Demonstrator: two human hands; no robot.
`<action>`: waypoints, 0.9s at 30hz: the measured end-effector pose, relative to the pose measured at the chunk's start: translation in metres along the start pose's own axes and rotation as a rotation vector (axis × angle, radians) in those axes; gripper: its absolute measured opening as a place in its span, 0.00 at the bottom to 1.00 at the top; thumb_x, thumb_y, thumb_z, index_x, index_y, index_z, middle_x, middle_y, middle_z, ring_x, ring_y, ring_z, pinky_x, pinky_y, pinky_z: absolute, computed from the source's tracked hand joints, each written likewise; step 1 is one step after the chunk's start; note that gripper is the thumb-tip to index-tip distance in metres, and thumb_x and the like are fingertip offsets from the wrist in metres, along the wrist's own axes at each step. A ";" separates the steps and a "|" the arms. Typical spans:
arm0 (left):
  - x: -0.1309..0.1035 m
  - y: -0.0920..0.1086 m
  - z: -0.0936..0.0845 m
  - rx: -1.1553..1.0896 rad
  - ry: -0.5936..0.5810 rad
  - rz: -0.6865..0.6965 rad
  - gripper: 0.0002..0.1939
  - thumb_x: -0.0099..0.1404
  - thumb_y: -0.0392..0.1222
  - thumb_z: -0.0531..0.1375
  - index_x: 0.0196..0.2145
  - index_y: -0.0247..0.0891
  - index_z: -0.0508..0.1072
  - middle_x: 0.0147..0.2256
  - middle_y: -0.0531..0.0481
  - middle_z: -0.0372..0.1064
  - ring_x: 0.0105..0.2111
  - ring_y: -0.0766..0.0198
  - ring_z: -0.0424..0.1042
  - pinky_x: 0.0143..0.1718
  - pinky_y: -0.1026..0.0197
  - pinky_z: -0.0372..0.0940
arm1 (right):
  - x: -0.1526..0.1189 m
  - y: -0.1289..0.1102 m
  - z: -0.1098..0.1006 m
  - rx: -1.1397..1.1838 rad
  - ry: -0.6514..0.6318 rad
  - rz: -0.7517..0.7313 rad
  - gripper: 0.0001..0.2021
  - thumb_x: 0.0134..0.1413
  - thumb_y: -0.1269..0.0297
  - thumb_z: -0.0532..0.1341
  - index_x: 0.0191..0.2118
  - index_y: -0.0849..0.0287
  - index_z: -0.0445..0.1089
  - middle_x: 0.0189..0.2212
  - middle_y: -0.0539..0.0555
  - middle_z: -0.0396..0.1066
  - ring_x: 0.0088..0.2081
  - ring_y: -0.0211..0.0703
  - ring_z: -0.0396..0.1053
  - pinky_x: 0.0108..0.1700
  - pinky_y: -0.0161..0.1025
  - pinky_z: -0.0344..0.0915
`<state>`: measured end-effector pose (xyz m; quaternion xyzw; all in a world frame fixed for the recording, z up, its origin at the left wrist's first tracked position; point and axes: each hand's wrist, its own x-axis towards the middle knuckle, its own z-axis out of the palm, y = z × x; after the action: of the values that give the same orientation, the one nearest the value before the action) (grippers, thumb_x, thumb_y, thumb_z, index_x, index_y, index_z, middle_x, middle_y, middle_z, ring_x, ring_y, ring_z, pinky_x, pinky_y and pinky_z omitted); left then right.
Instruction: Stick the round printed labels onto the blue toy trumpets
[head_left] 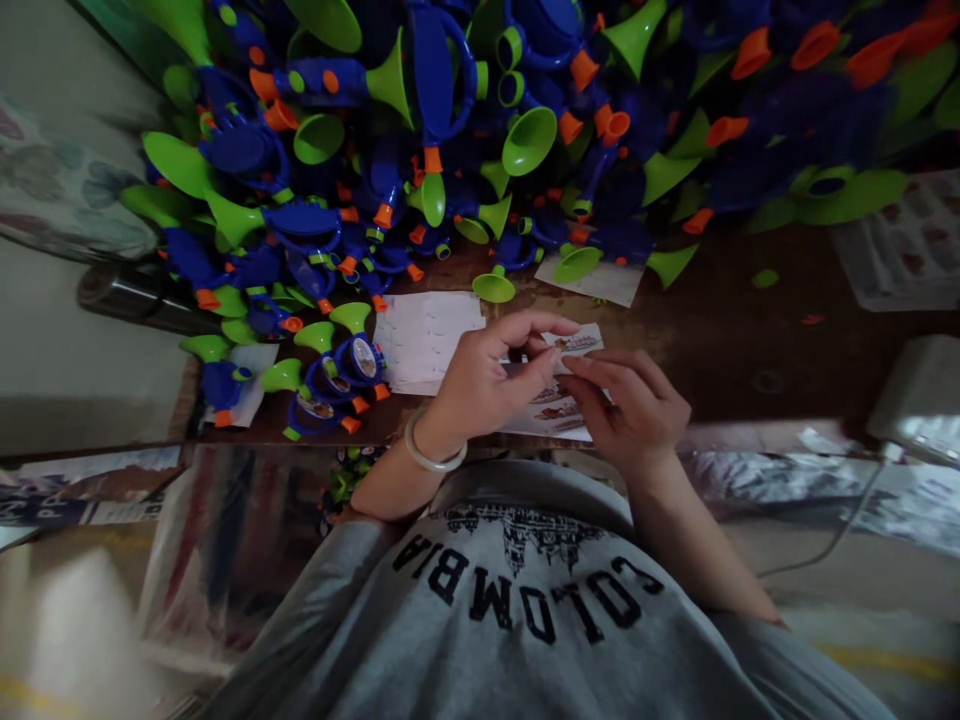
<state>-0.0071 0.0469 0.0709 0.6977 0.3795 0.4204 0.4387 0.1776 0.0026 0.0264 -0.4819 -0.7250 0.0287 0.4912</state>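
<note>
My left hand (499,370), a pale bangle at its wrist, meets my right hand (634,405) over a sheet of printed stickers (566,432). Between the two hands' thumbs and fingertips is a small whitish edge, which looks like a sticker (562,366); most of it is hidden by the fingers. The left index finger stretches out above the pinch. Left of my hands lies a stack of white paper sheets (427,340). Beyond it, several blue toy trumpets (364,357) with green bells and orange mouthpieces carry oval picture labels.
A large heap of blue toy trumpets (442,80) fills the back of the brown table (750,370). At the left lies a dark metal flask (142,298). A clear bag of printed pieces (900,240) and a pale box with a cable (922,395) are at the right.
</note>
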 end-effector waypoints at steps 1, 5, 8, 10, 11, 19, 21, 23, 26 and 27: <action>0.001 0.001 0.000 -0.010 0.001 -0.007 0.11 0.70 0.40 0.65 0.48 0.39 0.81 0.28 0.55 0.73 0.27 0.70 0.69 0.30 0.66 0.67 | -0.001 0.000 0.000 -0.019 0.018 -0.028 0.06 0.66 0.66 0.67 0.44 0.48 0.82 0.36 0.51 0.84 0.35 0.42 0.80 0.37 0.40 0.77; 0.001 0.006 0.000 -0.056 -0.017 -0.038 0.11 0.70 0.38 0.65 0.49 0.41 0.80 0.28 0.57 0.73 0.26 0.71 0.69 0.30 0.66 0.67 | -0.008 0.002 0.004 -0.051 0.075 -0.058 0.06 0.67 0.63 0.66 0.40 0.48 0.83 0.33 0.51 0.83 0.31 0.41 0.77 0.34 0.41 0.75; 0.000 0.009 0.001 -0.083 -0.013 -0.046 0.11 0.70 0.39 0.65 0.49 0.41 0.80 0.28 0.57 0.73 0.27 0.71 0.69 0.31 0.66 0.66 | -0.013 0.002 0.005 -0.042 0.110 -0.073 0.05 0.67 0.64 0.67 0.41 0.47 0.82 0.33 0.49 0.82 0.31 0.40 0.76 0.33 0.40 0.74; 0.000 0.009 0.001 -0.101 -0.016 -0.050 0.11 0.70 0.40 0.66 0.50 0.41 0.79 0.28 0.57 0.72 0.27 0.71 0.69 0.31 0.66 0.66 | -0.013 0.003 0.003 -0.030 0.120 -0.093 0.06 0.65 0.66 0.68 0.41 0.46 0.82 0.35 0.48 0.82 0.32 0.39 0.76 0.34 0.40 0.74; 0.001 0.008 0.000 -0.104 -0.015 -0.051 0.11 0.70 0.41 0.66 0.50 0.41 0.79 0.28 0.57 0.72 0.28 0.70 0.70 0.32 0.66 0.66 | -0.013 0.003 0.001 -0.021 0.131 -0.124 0.06 0.64 0.67 0.69 0.40 0.45 0.82 0.35 0.48 0.81 0.32 0.39 0.76 0.34 0.39 0.74; 0.016 -0.013 -0.009 -0.086 0.097 -0.065 0.15 0.72 0.51 0.66 0.53 0.45 0.77 0.32 0.54 0.75 0.28 0.67 0.69 0.30 0.62 0.65 | -0.004 0.002 -0.016 0.027 0.022 -0.164 0.20 0.60 0.64 0.73 0.53 0.31 0.76 0.55 0.50 0.71 0.59 0.53 0.74 0.57 0.54 0.79; 0.017 -0.013 -0.008 -0.088 0.065 -0.050 0.15 0.73 0.50 0.65 0.54 0.44 0.76 0.32 0.54 0.75 0.29 0.67 0.71 0.31 0.62 0.66 | -0.006 0.005 -0.012 0.075 0.002 -0.036 0.30 0.63 0.66 0.70 0.66 0.33 0.67 0.64 0.54 0.66 0.60 0.53 0.75 0.55 0.54 0.81; 0.018 -0.012 -0.006 -0.061 0.054 -0.021 0.14 0.73 0.46 0.65 0.53 0.43 0.76 0.31 0.55 0.76 0.29 0.67 0.72 0.32 0.62 0.66 | -0.010 0.007 -0.007 0.155 -0.050 0.102 0.34 0.65 0.65 0.68 0.71 0.36 0.59 0.65 0.57 0.67 0.54 0.50 0.78 0.46 0.50 0.84; 0.018 -0.014 -0.005 0.049 -0.011 -0.018 0.13 0.71 0.40 0.64 0.52 0.41 0.77 0.31 0.56 0.78 0.28 0.69 0.71 0.33 0.63 0.65 | -0.013 0.006 -0.005 0.190 -0.121 0.231 0.27 0.66 0.61 0.67 0.67 0.42 0.64 0.55 0.58 0.78 0.44 0.49 0.81 0.39 0.48 0.83; 0.018 -0.015 -0.005 0.075 -0.053 -0.026 0.14 0.70 0.38 0.64 0.52 0.41 0.77 0.31 0.56 0.78 0.28 0.69 0.71 0.33 0.64 0.64 | -0.013 0.005 -0.006 0.169 -0.138 0.230 0.23 0.66 0.60 0.66 0.64 0.44 0.68 0.51 0.57 0.81 0.42 0.49 0.81 0.39 0.48 0.82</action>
<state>-0.0079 0.0691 0.0625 0.7195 0.3923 0.3816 0.4274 0.1864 -0.0071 0.0179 -0.5156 -0.6921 0.1788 0.4724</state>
